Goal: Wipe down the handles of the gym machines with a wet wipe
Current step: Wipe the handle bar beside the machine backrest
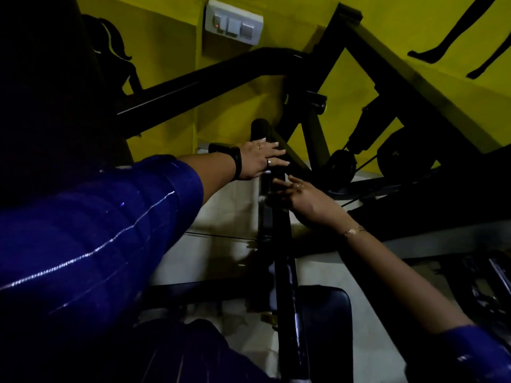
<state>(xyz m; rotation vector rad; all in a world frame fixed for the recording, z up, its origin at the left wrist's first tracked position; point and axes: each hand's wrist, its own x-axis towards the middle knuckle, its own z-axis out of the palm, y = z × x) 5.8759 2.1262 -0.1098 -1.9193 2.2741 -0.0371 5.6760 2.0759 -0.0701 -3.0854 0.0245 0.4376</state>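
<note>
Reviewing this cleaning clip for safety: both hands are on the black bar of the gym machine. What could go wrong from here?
1. No wipe shows in the left hand or the right hand; bare skin may only smear the bar.
2. The right hand is near a pulley; if the bar moves, it could get pinched.
3. Dim light: spots may be missed.

A white switch panel [233, 22] is mounted at 12 o'clock on the yellow wall [387, 20]. The pale floor [221, 217] is dimly lit.
</note>
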